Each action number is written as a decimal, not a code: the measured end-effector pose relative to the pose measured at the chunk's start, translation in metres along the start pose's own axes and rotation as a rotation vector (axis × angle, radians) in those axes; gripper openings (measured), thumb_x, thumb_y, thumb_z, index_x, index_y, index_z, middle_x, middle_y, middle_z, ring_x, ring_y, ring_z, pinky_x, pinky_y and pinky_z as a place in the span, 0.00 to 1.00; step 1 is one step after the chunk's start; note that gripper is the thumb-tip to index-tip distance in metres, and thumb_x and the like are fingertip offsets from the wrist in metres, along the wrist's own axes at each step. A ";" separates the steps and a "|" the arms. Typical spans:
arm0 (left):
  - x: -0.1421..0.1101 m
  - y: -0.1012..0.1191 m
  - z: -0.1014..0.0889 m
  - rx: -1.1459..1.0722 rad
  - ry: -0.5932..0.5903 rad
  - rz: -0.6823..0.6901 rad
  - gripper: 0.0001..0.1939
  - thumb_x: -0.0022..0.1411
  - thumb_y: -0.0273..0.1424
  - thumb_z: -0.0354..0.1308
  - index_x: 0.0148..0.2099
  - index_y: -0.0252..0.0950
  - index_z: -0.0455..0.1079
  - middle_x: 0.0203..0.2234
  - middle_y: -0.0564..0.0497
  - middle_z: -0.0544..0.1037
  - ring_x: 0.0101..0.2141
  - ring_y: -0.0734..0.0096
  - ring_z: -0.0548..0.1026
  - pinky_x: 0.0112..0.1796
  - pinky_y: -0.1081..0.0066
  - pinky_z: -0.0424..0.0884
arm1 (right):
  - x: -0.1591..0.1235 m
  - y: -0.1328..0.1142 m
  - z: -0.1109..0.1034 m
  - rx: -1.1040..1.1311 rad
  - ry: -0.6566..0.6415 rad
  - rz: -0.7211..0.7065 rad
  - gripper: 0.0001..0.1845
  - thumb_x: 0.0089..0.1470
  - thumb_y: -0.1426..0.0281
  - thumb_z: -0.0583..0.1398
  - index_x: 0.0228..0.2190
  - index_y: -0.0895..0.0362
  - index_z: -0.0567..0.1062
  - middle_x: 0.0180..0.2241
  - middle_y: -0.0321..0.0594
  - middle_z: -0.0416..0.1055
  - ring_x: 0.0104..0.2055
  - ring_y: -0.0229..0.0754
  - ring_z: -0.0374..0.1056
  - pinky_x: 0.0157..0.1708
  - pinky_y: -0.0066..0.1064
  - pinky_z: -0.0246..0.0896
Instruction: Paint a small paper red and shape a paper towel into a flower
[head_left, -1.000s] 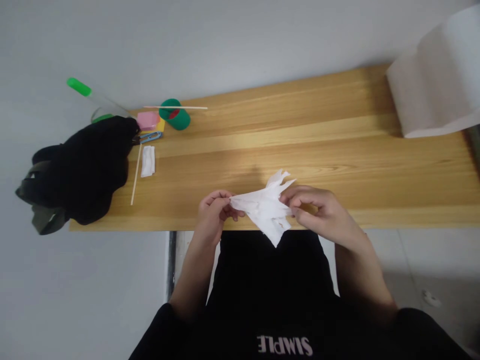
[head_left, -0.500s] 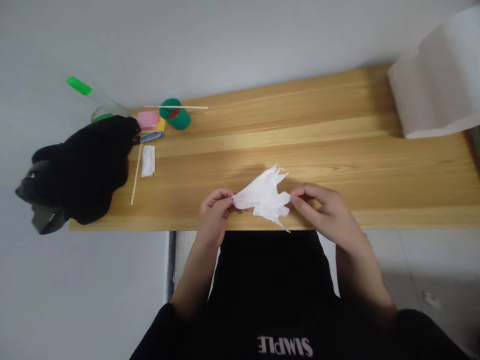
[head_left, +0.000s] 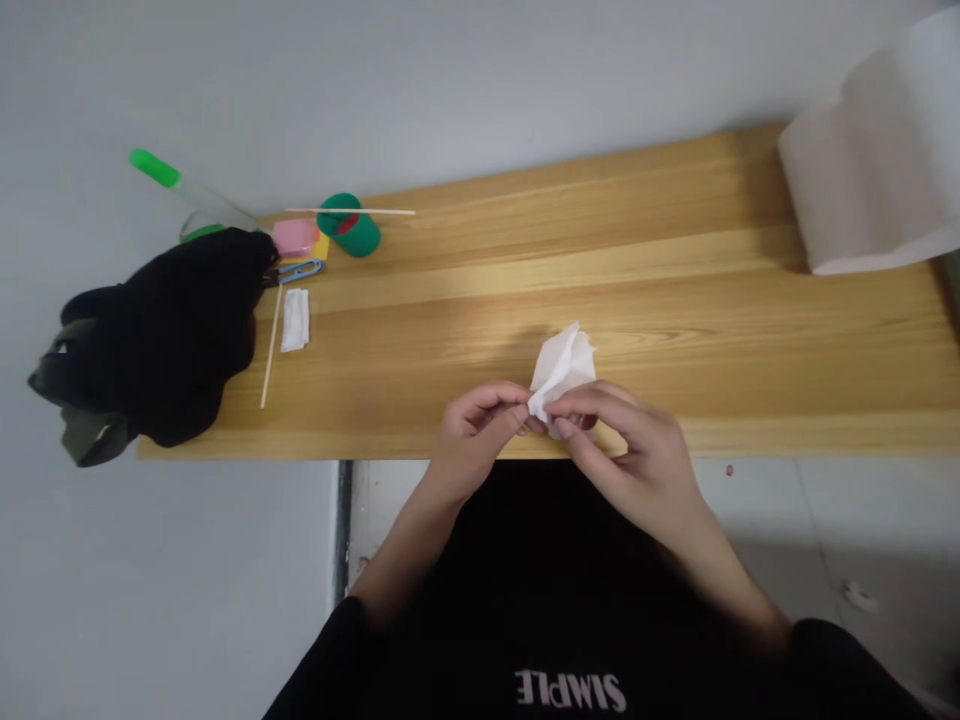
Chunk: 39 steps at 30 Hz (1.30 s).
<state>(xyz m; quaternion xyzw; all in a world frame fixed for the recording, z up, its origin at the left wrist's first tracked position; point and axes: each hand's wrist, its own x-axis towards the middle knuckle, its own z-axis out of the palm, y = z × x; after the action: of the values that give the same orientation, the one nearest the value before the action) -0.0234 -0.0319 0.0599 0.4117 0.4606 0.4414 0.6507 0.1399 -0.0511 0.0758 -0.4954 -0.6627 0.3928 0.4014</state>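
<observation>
A thin white tissue (head_left: 561, 364), bunched and folded, is held over the front edge of a wooden table (head_left: 675, 300). My left hand (head_left: 476, 432) pinches its lower left corner with thumb and forefinger. My right hand (head_left: 626, 450) meets it from the right, fingers closed on the same lower edge. The two hands touch at the fingertips. The upper part of the tissue stands free above them.
At the table's left end lie a black bag (head_left: 161, 335), a small folded white tissue (head_left: 295, 320), a wooden stick (head_left: 271, 345), a blue clip (head_left: 300, 270), a pink block (head_left: 295, 237) and a green cup (head_left: 349, 227). A large paper roll (head_left: 870, 170) stands at the far right.
The hands have come together from apart. The tissue, stretched wide between them before, is now folded into a narrow bunch above the fingertips.
</observation>
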 end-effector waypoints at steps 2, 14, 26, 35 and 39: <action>0.000 0.000 0.000 0.019 -0.011 0.001 0.03 0.54 0.29 0.60 0.32 0.36 0.74 0.25 0.53 0.78 0.27 0.74 0.75 0.32 0.71 0.72 | 0.000 0.002 0.000 -0.002 0.007 0.004 0.09 0.53 0.77 0.58 0.36 0.53 0.73 0.33 0.36 0.72 0.34 0.37 0.67 0.34 0.31 0.63; -0.008 0.004 0.002 0.210 -0.037 0.074 0.08 0.57 0.30 0.60 0.41 0.36 0.72 0.33 0.49 0.79 0.32 0.71 0.77 0.37 0.69 0.73 | 0.001 0.002 -0.001 -0.047 0.012 0.007 0.07 0.54 0.76 0.57 0.34 0.53 0.72 0.30 0.35 0.71 0.31 0.36 0.66 0.31 0.29 0.62; -0.012 0.007 0.005 0.419 0.002 0.152 0.03 0.58 0.29 0.58 0.35 0.37 0.72 0.27 0.52 0.77 0.30 0.73 0.76 0.35 0.72 0.72 | 0.001 0.003 -0.002 -0.076 -0.021 -0.008 0.06 0.55 0.75 0.57 0.33 0.54 0.72 0.31 0.36 0.72 0.30 0.36 0.66 0.31 0.29 0.62; -0.013 0.009 0.006 0.507 0.033 0.178 0.03 0.57 0.27 0.58 0.33 0.38 0.73 0.26 0.52 0.78 0.29 0.72 0.75 0.34 0.72 0.71 | 0.003 0.002 -0.002 -0.076 -0.023 0.011 0.05 0.56 0.73 0.56 0.33 0.54 0.73 0.30 0.36 0.73 0.30 0.36 0.67 0.30 0.28 0.62; -0.015 0.009 0.006 0.589 0.021 0.230 0.04 0.57 0.27 0.57 0.34 0.39 0.74 0.27 0.52 0.79 0.29 0.72 0.74 0.34 0.71 0.70 | 0.003 0.002 -0.001 -0.066 -0.009 0.025 0.03 0.56 0.71 0.57 0.31 0.54 0.72 0.28 0.36 0.72 0.29 0.36 0.67 0.30 0.28 0.62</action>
<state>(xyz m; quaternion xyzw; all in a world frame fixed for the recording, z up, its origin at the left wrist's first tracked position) -0.0224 -0.0446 0.0738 0.6271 0.5259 0.3640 0.4447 0.1414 -0.0478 0.0749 -0.5150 -0.6708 0.3779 0.3768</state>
